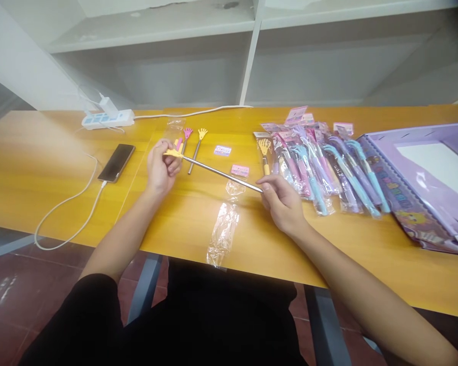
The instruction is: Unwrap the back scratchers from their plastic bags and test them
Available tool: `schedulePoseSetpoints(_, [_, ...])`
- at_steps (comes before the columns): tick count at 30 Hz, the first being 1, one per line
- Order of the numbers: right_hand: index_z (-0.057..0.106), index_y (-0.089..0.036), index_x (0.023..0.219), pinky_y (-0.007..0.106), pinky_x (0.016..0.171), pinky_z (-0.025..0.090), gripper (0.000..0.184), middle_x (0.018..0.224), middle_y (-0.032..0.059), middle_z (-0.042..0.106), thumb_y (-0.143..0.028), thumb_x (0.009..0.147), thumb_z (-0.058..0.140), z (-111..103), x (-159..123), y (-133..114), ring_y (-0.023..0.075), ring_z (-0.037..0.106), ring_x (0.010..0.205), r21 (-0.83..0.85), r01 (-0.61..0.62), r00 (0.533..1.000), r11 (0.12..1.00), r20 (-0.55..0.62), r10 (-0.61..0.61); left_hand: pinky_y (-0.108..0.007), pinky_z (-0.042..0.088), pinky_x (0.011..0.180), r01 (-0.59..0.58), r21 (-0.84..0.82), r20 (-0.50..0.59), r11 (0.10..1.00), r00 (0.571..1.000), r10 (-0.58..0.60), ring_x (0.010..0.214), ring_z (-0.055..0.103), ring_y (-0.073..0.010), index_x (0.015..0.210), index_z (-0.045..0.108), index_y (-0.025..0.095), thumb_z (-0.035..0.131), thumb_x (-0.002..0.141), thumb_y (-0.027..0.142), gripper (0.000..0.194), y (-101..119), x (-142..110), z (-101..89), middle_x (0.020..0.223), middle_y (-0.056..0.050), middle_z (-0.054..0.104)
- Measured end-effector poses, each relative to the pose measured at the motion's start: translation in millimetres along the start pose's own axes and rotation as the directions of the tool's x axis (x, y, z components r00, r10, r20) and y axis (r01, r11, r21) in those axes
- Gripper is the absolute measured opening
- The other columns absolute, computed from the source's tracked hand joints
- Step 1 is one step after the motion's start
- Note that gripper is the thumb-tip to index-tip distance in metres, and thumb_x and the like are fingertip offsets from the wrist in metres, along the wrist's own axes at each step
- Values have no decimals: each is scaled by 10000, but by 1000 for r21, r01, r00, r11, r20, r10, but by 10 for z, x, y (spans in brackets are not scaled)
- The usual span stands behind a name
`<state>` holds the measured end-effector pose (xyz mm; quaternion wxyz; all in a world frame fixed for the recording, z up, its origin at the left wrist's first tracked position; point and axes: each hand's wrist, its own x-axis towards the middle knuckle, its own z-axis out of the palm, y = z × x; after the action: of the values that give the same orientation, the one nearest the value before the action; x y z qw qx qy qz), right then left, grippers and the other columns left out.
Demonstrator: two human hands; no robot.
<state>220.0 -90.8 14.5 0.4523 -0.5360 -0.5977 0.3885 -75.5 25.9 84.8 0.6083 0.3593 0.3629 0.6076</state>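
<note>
A back scratcher [221, 173] with a yellow hand-shaped head and a long, thin metal rod stretches between my hands. My left hand [161, 168] is closed around its yellow head. At the other end of the rod, my right hand [283, 202] pinches the metal between thumb and fingers. Just beyond my left hand lie a pink-headed back scratcher [188, 133] and a yellow-headed back scratcher [197, 150], the pink one partly hidden. Below the rod, a crumpled clear plastic sleeve [223, 234] lies near the table edge.
Several wrapped back scratchers [315, 175] are piled beyond my right hand. A purple display box [416, 198] stands at far right. A purple card [222, 150] and a pink card [240, 170] lie mid-table. At left are a charging phone [116, 162] and a power strip [107, 120]. White shelving [249, 61] rises behind.
</note>
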Motion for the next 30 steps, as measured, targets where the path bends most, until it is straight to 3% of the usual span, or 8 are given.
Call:
schedulePoseSetpoints(2, [656, -273, 1127, 352, 631, 422, 387, 719, 2, 562, -625, 1069, 506, 4, 3, -58, 218, 561, 657, -86, 77, 997, 993, -1, -78, -172, 196, 360, -11, -24, -21, 1000, 1000, 10, 356, 286, -27, 772, 516, 214, 744, 926, 365, 313, 16, -8, 13, 533, 103, 331])
schedulePoseSetpoints(4, [677, -254, 1039, 366, 726, 468, 377, 849, 50, 685, -587, 1082, 505, 15, 20, -109, 243, 652, 790, -178, 160, 983, 971, 121, -140, -185, 193, 351, -29, -66, -73, 997, 997, 24, 349, 268, -34, 769, 520, 218, 733, 939, 366, 310, 53, -11, 34, 520, 107, 310])
schedulePoseSetpoints(7, [588, -236, 858, 343, 716, 434, 412, 799, 41, 664, -511, 1122, 433, 37, 47, -142, 224, 633, 754, -299, 213, 945, 930, 306, -118, -185, 176, 346, -79, -134, -173, 988, 983, 55, 350, 246, -38, 778, 536, 218, 674, 987, 330, 274, 121, -1, 60, 510, 111, 277])
schedulePoseSetpoints(10, [464, -240, 794, 325, 665, 374, 426, 719, 18, 588, -485, 1132, 383, 48, 46, -121, 207, 570, 678, -379, 186, 946, 906, 320, -60, -174, 162, 350, -132, -144, -214, 981, 972, 99, 361, 240, -35, 780, 546, 210, 605, 1031, 285, 268, 152, 19, 61, 511, 109, 275])
schedulePoseSetpoints(18, [404, -251, 787, 319, 644, 331, 412, 691, 6, 539, -482, 1124, 351, 67, -13, -52, 200, 518, 635, -379, 159, 956, 912, 290, -46, -195, 159, 356, -152, -31, -97, 988, 984, 149, 361, 219, -45, 805, 531, 228, 696, 1013, 378, 305, 30, -56, 78, 521, 110, 261])
schedulePoseSetpoints(22, [427, -250, 803, 316, 658, 352, 409, 706, 7, 555, -490, 1124, 346, 181, -56, -74, 200, 535, 645, -340, 151, 956, 928, 290, -49, -159, 172, 374, -92, 6, 97, 996, 991, 91, 379, 195, -29, 831, 526, 223, 752, 976, 441, 346, -179, -239, 150, 537, 118, 270])
schedulePoseSetpoints(25, [448, -249, 812, 313, 669, 376, 409, 714, 5, 561, -484, 1128, 340, 251, -94, -70, 198, 557, 658, -293, 157, 955, 943, 289, -69, -149, 198, 387, -48, 47, 240, 998, 970, 36, 390, 179, -25, 849, 535, 222, 766, 959, 482, 364, -344, -394, 202, 539, 122, 242])
schedulePoseSetpoints(30, [485, -247, 806, 312, 659, 386, 408, 693, -3, 557, -472, 1126, 369, 269, -106, -60, 192, 561, 643, -261, 163, 961, 951, 262, -93, -157, 218, 396, -64, 49, 285, 997, 957, 47, 404, 169, -33, 898, 575, 228, 752, 960, 516, 344, -407, -432, 221, 552, 122, 197])
